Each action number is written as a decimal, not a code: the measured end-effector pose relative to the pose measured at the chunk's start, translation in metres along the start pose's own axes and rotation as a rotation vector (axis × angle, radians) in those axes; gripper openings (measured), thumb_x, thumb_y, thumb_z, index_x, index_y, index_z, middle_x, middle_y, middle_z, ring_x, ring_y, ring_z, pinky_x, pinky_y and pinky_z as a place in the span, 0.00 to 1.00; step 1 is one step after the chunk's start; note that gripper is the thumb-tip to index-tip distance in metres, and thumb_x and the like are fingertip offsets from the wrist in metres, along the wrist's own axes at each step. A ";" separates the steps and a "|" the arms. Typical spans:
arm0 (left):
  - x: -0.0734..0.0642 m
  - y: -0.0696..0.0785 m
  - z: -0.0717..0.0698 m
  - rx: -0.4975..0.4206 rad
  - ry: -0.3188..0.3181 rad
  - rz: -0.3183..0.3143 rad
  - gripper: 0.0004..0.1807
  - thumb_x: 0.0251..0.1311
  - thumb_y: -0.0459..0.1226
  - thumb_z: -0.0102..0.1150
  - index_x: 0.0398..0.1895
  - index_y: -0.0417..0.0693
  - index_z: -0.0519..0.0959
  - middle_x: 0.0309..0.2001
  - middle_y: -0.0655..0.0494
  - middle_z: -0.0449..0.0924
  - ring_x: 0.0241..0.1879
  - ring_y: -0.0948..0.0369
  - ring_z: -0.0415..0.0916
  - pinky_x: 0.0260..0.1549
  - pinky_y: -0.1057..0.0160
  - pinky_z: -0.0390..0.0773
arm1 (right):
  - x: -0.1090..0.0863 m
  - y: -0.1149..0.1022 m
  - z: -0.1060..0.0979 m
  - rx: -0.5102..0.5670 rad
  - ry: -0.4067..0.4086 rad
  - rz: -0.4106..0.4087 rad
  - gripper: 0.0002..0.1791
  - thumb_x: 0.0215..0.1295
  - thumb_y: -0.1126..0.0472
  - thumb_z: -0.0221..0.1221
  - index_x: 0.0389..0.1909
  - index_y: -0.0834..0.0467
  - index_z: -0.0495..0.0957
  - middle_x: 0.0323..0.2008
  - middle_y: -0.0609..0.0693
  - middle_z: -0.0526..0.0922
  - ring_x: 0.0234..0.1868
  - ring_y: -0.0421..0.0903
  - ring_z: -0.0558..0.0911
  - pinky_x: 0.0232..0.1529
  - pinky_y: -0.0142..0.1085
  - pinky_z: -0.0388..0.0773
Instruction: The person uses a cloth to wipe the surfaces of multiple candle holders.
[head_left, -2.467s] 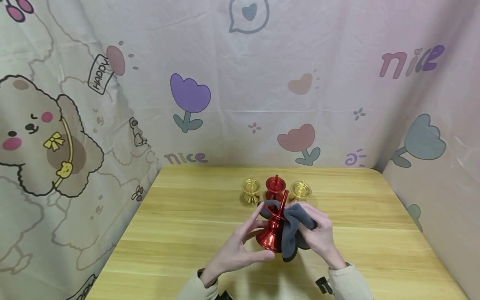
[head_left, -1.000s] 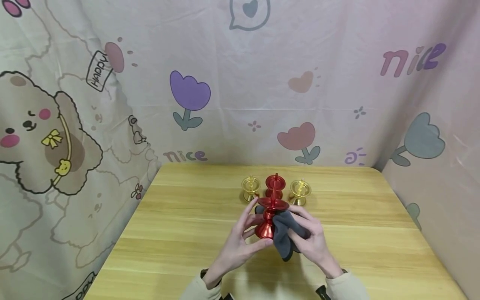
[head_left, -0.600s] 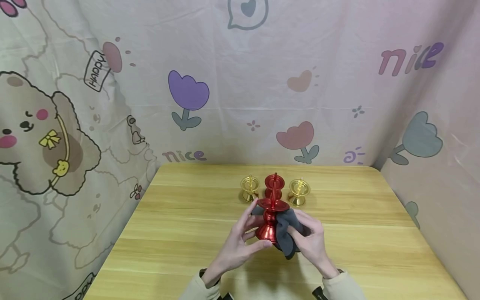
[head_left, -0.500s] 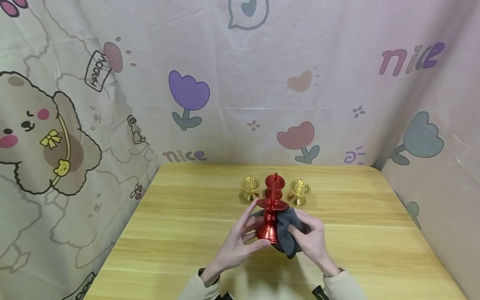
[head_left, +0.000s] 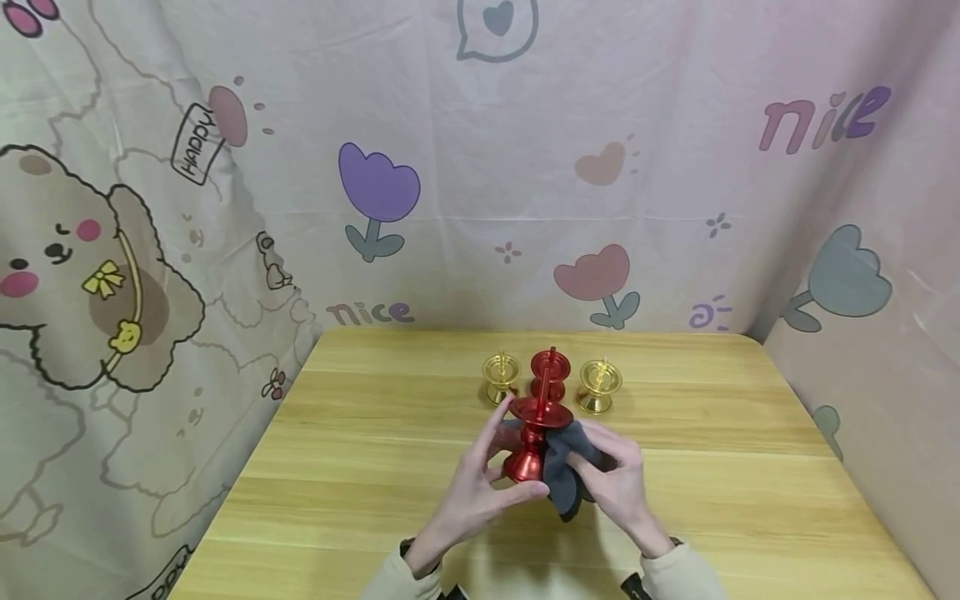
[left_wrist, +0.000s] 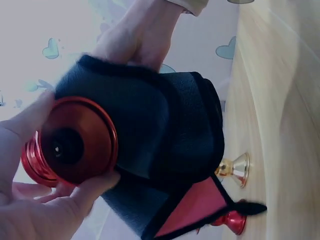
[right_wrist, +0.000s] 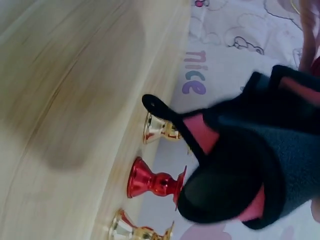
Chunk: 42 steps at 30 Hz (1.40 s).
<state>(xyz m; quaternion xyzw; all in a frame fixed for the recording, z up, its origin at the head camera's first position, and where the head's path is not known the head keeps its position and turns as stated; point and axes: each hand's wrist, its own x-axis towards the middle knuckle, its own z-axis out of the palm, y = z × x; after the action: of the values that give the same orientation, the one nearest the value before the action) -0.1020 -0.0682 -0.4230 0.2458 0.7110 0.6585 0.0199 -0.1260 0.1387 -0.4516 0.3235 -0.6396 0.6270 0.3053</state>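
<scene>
My left hand [head_left: 480, 492] holds a shiny red candle holder [head_left: 525, 462] above the table, fingers behind and thumb at its base. The candle holder has a flared foot, a round dish and a tall spike, and leans slightly right. In the left wrist view its hollow underside [left_wrist: 95, 145] faces the camera. My right hand [head_left: 618, 483] grips a bunched dark grey cloth [head_left: 562, 467] against the right side of the stem and foot. Black edging and a pink patch [left_wrist: 200, 205] show on the cloth. The cloth hides part of the right fingers.
Behind the hands stand a gold candle holder [head_left: 501, 371], a red one [head_left: 551, 367] and another gold one [head_left: 598, 379] in a row on the wooden table [head_left: 360, 433]. A printed curtain [head_left: 480, 167] hangs behind and at both sides.
The held candle holder has gone from a stronger rightward tilt to nearly upright. The cloth has moved from around its dish and spike down to its stem and foot. The standing candle holders have stayed put.
</scene>
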 end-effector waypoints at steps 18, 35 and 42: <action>0.002 -0.001 -0.002 -0.013 -0.012 0.061 0.56 0.55 0.31 0.73 0.82 0.61 0.49 0.55 0.38 0.75 0.56 0.55 0.80 0.53 0.59 0.84 | 0.002 0.001 0.000 0.035 0.023 -0.039 0.26 0.40 0.90 0.59 0.44 0.71 0.85 0.48 0.47 0.89 0.51 0.38 0.86 0.50 0.25 0.81; 0.001 -0.002 -0.005 -0.040 -0.039 0.021 0.56 0.56 0.32 0.73 0.81 0.64 0.49 0.60 0.38 0.72 0.59 0.54 0.79 0.55 0.60 0.83 | 0.002 0.001 0.001 -0.013 0.033 -0.088 0.25 0.39 0.89 0.61 0.43 0.72 0.85 0.46 0.51 0.88 0.49 0.38 0.86 0.48 0.24 0.81; 0.001 -0.004 -0.008 -0.038 -0.087 0.008 0.53 0.61 0.31 0.67 0.82 0.61 0.45 0.61 0.38 0.76 0.63 0.51 0.76 0.63 0.53 0.77 | 0.000 0.001 -0.001 0.052 0.047 0.026 0.25 0.41 0.90 0.59 0.42 0.71 0.85 0.47 0.44 0.88 0.49 0.37 0.86 0.47 0.23 0.81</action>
<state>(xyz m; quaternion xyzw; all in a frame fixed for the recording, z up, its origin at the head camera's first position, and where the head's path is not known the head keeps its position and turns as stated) -0.1068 -0.0758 -0.4254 0.2767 0.6959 0.6607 0.0526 -0.1274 0.1398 -0.4521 0.3081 -0.6197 0.6549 0.3035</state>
